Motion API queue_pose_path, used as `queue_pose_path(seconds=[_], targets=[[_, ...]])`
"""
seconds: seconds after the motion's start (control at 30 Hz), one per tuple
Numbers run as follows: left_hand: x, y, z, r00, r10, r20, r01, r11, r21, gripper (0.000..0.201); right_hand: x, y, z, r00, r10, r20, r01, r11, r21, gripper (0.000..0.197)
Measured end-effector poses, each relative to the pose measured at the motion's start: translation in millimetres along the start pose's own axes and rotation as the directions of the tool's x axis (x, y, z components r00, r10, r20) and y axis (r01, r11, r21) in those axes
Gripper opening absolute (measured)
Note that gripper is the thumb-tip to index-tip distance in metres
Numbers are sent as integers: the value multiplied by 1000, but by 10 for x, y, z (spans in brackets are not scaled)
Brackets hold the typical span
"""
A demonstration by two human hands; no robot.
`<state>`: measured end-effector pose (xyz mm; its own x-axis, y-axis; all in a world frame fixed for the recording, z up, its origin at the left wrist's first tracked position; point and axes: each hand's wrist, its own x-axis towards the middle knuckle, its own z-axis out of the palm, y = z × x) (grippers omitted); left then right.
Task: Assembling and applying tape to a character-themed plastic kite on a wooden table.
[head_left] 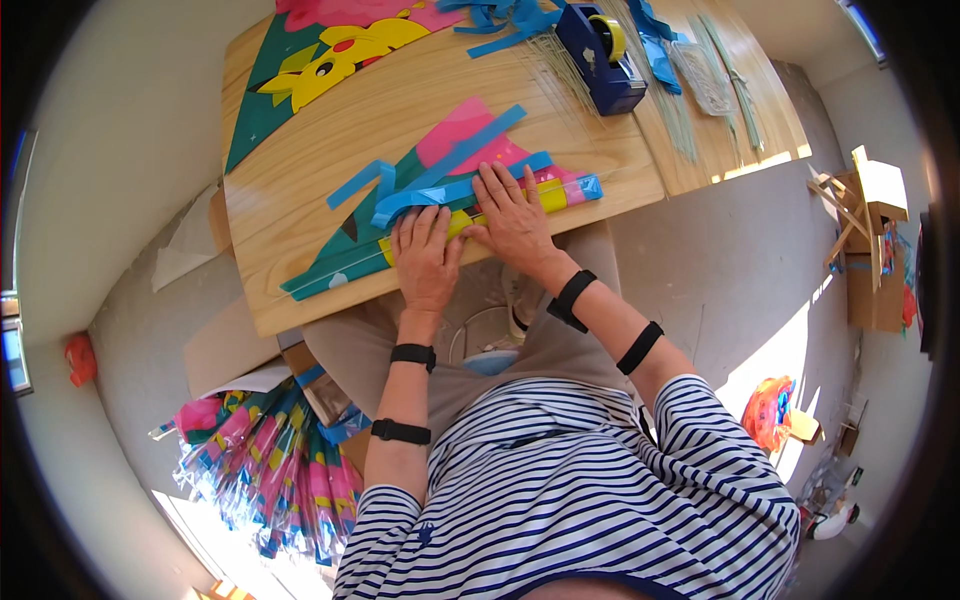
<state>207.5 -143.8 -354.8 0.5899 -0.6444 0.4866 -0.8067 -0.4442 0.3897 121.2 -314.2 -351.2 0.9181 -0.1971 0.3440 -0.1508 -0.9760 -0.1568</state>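
Observation:
A partly folded kite (352,232) in teal, pink and yellow lies along the near edge of the table. Its near side forms a narrow flattened strip, and blue ribbon tails (468,152) loop across its top. My left hand (428,256) rests on the strip's middle, fingers stretched forward over the blue ribbon and the yellow part. Just to its right, my right hand (515,212) lies flat with fingers apart, pressing on the ribbon and strip. The thumbs nearly meet. What lies beneath the palms is hidden.
Another kite (345,55) with a yellow cartoon figure lies spread at the far left. A blue tape dispenser (600,60), thin clear rods (682,125), blue ribbons (655,45) and a clear plastic tray (703,75) are at the far right. Bundled wrapped kites (265,455) stand at lower left.

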Motion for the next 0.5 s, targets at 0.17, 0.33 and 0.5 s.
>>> queue_pose_path(seconds=[0.17,0.33,0.5], targets=[[-1,-14,4,1000,6,13,-6,1000,-1,43,-38,-3,-31,1000,11,13,-12,997,72,89],[-1,-8,8,1000,11,7,-11,1000,-1,41,-43,-13,-59,1000,10,26,-12,998,67,92],[10,-32,-70,999,-22,44,27,993,-115,42,-57,-6,-57,999,15,30,-17,995,93,93]])
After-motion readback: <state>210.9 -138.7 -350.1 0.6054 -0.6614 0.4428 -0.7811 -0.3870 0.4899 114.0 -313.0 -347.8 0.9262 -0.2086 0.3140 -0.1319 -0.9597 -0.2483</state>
